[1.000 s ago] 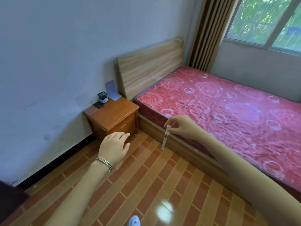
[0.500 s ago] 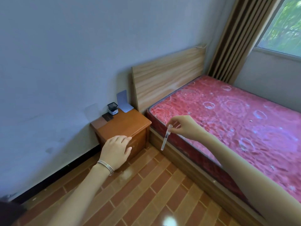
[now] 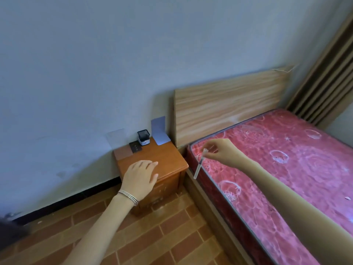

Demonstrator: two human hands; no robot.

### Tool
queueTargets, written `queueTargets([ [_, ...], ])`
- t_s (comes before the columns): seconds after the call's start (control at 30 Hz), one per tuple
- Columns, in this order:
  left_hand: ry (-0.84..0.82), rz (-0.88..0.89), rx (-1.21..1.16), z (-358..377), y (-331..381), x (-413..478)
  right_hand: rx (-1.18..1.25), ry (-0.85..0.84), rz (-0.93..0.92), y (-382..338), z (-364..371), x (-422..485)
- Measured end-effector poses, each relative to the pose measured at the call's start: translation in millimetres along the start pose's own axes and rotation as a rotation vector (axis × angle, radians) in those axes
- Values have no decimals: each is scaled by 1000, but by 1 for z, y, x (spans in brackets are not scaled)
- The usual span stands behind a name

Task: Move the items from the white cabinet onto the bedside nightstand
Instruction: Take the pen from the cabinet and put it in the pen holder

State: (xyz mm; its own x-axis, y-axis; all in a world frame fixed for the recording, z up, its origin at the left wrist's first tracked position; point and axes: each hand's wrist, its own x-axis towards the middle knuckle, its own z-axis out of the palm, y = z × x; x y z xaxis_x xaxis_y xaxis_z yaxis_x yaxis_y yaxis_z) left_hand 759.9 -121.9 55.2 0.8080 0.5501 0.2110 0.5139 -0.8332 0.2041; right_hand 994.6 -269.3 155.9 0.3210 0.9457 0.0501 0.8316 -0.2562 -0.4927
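A: Item carried: slim clear tube point(image 3: 199, 163), capped, dark band partway down. Location?

B: Centre of the frame, dangling from the right hand point(image 3: 221, 150), pinched at its top between thumb and fingertips. It hangs in the air over the edge of the red mattress point(image 3: 277, 169), just right of the nightstand point(image 3: 152, 159), touching neither.

A: Left hand point(image 3: 140, 177)?

B: Lower centre, fingers loosely spread, holding nothing, hovering in front of the nightstand's near edge. Whether it touches the wood, I cannot tell.

A: Nightstand stock?

B: All along the back edge, upper part of the top: small black-and-white box point(image 3: 143, 137), dark flat card point(image 3: 135, 147), pale blue bookend point(image 3: 160, 132), brownish sheet point(image 3: 123, 153) at the left corner. The front half is bare.

A: Advice for placement?

B: My judgement: swing the tube leftward over the bare front half, lower it until the bottom end touches, then tip it flat, long side parallel to the front edge, before releasing. A round tube may roll; the free left hand can block the edge.
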Motion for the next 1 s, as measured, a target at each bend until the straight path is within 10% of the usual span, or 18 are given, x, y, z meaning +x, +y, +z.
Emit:
queueTargets([
  [1.0,-455,-308,28,194,-219,233,220,-174,111,87,198,421],
])
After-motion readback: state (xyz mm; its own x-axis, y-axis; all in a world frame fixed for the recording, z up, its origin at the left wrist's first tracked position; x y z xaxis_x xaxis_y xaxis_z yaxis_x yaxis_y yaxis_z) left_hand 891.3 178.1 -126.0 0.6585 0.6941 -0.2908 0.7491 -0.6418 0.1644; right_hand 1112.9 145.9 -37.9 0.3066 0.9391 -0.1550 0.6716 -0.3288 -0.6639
